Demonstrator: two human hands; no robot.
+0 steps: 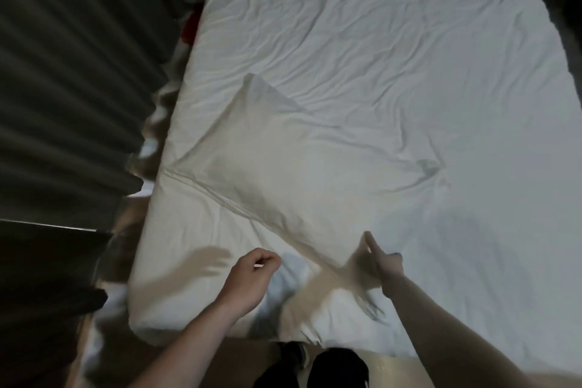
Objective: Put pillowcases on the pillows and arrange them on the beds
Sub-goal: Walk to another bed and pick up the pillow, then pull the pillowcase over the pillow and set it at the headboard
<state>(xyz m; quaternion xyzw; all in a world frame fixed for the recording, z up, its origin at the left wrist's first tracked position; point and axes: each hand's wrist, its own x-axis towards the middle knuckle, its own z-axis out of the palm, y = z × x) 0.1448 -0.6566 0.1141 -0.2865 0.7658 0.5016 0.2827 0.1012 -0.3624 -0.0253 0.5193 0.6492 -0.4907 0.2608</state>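
Note:
A white pillow in its pillowcase (277, 164) lies slantwise on the near left part of the bed (409, 57), one corner pointing up the bed. My left hand (255, 274) hovers over the sheet just short of the pillow's near edge, fingers curled into the palm with nothing in them. At the pillow's near right corner, my right hand (385, 261) has one finger stretched out to the fabric. The hand is blurred, so whether it pinches the corner is unclear.
A dark pleated curtain (69, 79) hangs close along the bed's left side, above a narrow strip of floor. Something red (192, 25) lies in that gap further up. My dark-clothed legs (333, 368) stand at the bed's near edge. The wrinkled sheet stretches away to the right.

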